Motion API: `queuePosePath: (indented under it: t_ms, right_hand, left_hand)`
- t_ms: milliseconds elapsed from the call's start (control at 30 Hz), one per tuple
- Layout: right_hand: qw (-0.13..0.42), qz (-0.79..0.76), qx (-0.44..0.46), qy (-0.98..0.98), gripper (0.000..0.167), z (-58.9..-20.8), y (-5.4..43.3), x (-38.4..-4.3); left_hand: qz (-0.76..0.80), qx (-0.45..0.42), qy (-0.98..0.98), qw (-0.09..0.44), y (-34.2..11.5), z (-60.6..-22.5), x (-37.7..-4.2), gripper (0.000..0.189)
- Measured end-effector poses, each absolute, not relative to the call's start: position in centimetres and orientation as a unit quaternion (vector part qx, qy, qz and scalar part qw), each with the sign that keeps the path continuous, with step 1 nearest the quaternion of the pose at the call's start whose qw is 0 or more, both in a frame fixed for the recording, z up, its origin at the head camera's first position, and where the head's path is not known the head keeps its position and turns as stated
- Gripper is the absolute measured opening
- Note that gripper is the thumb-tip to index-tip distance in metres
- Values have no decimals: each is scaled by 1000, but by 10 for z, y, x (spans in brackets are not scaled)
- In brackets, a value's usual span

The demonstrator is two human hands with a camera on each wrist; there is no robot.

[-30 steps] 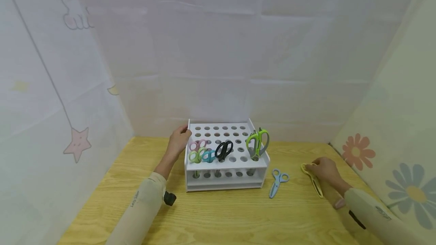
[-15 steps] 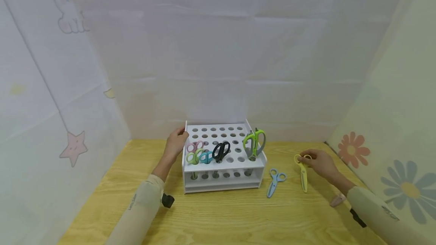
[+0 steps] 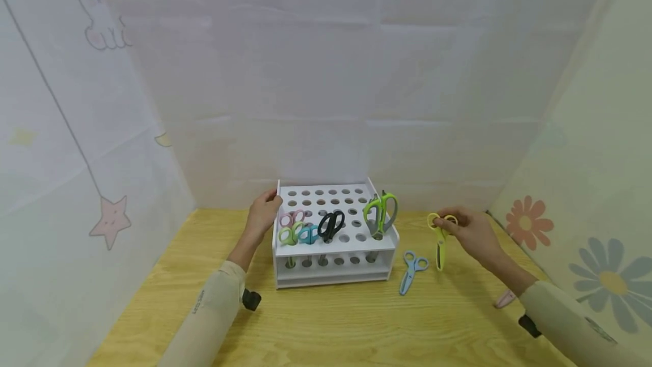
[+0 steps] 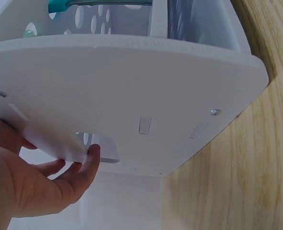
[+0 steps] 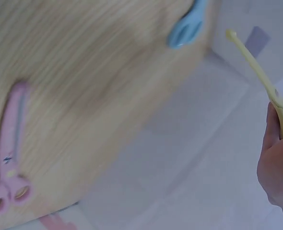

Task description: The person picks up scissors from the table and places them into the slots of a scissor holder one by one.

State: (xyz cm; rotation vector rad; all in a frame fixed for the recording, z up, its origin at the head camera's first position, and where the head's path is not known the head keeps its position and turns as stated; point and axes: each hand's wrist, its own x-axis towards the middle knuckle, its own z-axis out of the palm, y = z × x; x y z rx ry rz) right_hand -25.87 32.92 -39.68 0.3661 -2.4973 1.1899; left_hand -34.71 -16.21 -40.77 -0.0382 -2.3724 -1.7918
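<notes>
A white rack (image 3: 326, 248) with rows of round holes stands on the table. My left hand (image 3: 263, 214) holds its left side panel (image 4: 108, 91); in the left wrist view the fingers curl at the panel's back edge, by a cut-out. Yellow scissors (image 3: 441, 242) hang blades down from my right hand (image 3: 471, 234), which pinches them by the handle loops above the table. Blue scissors (image 3: 412, 272) lie between the rack and that hand. Pink scissors (image 5: 9, 158) lie on the table, partly behind my right sleeve in the head view.
Pink (image 3: 292, 218), green (image 3: 289, 235), teal (image 3: 308, 235) and black scissors (image 3: 331, 226) stand in the rack's left and middle holes. Large green-and-grey scissors (image 3: 380, 214) stand at its right side. A pale cloth wall (image 3: 326, 101) rises behind the wooden table (image 3: 326, 327).
My right hand has lifted the yellow scissors off the table and moved them left, their blades now pointing down. The left hand stays on the rack.
</notes>
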Motion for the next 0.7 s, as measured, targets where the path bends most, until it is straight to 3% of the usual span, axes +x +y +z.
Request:
queuePosePath:
  t_ms: [267,700]
  right_hand:
    - [195,449,154,-858,23,-371,293,-240]
    - [222,567,270,-746,18,-346,228,-229]
  left_hand:
    - [-603,-14,-794,79,-162,-408,-347,54]
    - [-607,-14,-790,90,-161,-407,-349,55]
